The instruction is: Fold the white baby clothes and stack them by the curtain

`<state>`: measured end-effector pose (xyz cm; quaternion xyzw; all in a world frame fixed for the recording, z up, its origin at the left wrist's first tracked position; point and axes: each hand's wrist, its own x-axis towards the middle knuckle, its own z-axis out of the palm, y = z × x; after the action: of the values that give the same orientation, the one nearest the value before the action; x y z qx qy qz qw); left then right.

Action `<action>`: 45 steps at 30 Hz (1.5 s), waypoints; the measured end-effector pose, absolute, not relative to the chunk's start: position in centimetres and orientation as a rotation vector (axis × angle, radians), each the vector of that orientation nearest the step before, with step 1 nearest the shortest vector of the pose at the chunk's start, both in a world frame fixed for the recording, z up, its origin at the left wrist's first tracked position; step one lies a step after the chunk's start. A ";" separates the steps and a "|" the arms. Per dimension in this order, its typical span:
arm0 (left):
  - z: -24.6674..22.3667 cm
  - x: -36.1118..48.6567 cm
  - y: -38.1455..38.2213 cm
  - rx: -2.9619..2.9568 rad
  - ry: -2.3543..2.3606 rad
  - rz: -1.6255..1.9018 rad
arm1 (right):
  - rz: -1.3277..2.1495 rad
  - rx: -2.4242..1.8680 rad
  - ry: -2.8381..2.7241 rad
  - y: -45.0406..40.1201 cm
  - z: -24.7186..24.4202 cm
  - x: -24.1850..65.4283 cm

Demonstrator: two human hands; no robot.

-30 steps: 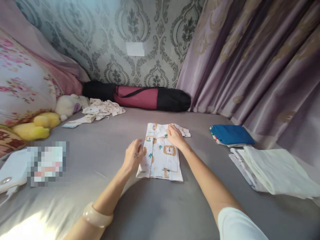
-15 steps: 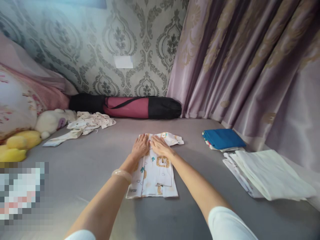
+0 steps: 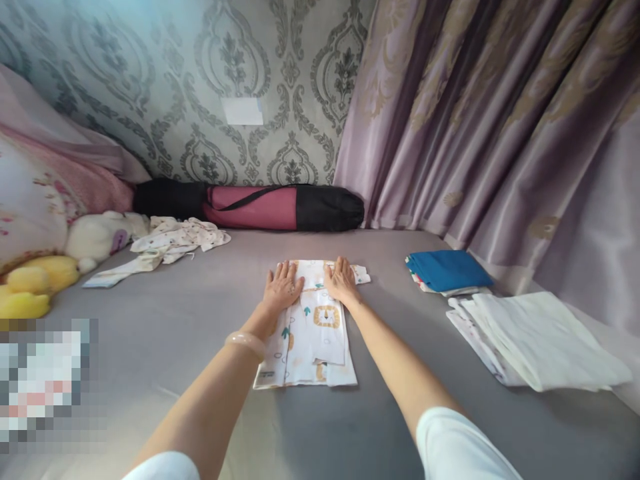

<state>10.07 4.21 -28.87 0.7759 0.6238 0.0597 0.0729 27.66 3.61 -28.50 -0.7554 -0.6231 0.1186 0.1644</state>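
Observation:
A small white garment point(image 3: 307, 347) printed with lion faces and green leaves lies partly folded on the grey bed sheet point(image 3: 200, 320). Flat on its upper left part rests my left hand point(image 3: 284, 285), fingers stretched out. My right hand point(image 3: 341, 280) presses on the upper right part, its fingers straight and pointing away from me. A short sleeve end of the garment sticks out to the right of that hand. Both palms face down, and the cloth directly beneath them is hidden.
A rolled maroon and black bag point(image 3: 255, 208) lies along the wall. To the right are a folded blue cloth point(image 3: 450, 270) and a folded white cloth point(image 3: 550, 340). At left sit a crumpled printed garment point(image 3: 175, 240), a white plush toy point(image 3: 97, 237) and a yellow plush toy point(image 3: 43, 283).
My right hand has slid to the right across the garment's top, away from my left hand. The upper sleeve part now lies flatter. My left hand has stayed nearly in place.

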 end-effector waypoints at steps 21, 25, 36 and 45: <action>-29.2 9.9 4.1 2.353 1.850 0.251 | 0.313 -1.994 -1.258 4.4 -28.2 36.2; -29.3 9.9 4.1 2.354 1.861 0.238 | 0.476 -1.704 -1.059 5.3 -28.6 37.4; -29.0 10.1 4.0 2.341 1.882 0.188 | 0.656 -1.568 -0.895 4.3 -28.0 38.5; -27.8 9.0 4.8 2.069 1.759 0.427 | 0.721 -1.522 -0.928 3.6 -25.8 37.7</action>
<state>9.03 4.82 -27.81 0.7381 0.6277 0.1522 0.1949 37.71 3.55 -25.82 -0.6489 -0.3959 0.3075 0.5724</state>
